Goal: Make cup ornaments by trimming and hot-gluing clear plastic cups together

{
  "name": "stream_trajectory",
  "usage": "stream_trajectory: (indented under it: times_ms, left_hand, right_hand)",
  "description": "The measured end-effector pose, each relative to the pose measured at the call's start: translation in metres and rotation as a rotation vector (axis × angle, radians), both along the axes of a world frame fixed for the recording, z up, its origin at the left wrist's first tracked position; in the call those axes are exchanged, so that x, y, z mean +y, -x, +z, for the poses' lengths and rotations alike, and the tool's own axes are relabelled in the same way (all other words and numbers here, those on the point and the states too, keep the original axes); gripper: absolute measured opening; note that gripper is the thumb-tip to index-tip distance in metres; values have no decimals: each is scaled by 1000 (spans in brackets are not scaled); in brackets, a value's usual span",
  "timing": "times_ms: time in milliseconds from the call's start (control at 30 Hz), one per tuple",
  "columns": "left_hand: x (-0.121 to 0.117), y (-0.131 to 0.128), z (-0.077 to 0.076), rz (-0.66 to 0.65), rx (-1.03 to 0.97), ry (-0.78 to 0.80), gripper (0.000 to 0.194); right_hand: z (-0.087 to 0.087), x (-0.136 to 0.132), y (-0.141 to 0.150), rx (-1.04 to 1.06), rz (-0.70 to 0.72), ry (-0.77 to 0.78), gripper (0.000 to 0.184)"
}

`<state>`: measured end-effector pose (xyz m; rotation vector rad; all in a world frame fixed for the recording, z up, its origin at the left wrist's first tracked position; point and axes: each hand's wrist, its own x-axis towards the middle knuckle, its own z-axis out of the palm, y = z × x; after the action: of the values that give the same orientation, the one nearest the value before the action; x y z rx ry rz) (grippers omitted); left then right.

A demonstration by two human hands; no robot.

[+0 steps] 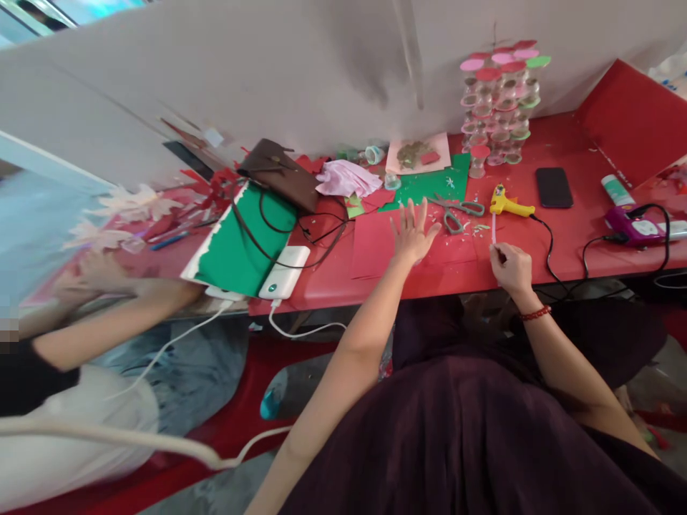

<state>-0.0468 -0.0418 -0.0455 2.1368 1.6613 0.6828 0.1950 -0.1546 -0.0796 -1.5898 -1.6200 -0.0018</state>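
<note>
My left hand (413, 232) is spread flat over red paper (370, 243), its fingertips near the edge of a green sheet (459, 179). Just to its right lie grey-handled scissors (456, 211) among small paper scraps. My right hand (511, 266), a red bead bracelet on its wrist, is closed at the table's front. Its fingers pinch the lower end of a pale glue stick (494, 230). The stick's upper end meets a yellow glue gun (509, 202) lying on the table, with a black cord running off right.
A tower of small clear cups (499, 114) with coloured discs stands at the back. Rightward are a black phone (554, 187) and a purple device (633, 227). Left lie a brown wallet (282, 175), a white power bank (284, 272) with cables, and another person's hands (99, 275).
</note>
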Motion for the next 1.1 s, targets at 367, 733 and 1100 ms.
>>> stream_trajectory:
  times_ms: [367, 733, 1100]
  left_hand:
    - [-59, 57, 11, -35, 49, -37, 47]
    - [-27, 32, 8, -202, -1112, 392, 33]
    - [2, 28, 4, -215, -1407, 639, 20]
  right_hand:
    - [2, -1, 1, 39, 10, 13, 33]
    - [31, 14, 22, 503, 55, 18, 30]
    - [31, 72, 132, 1085, 292, 111, 36]
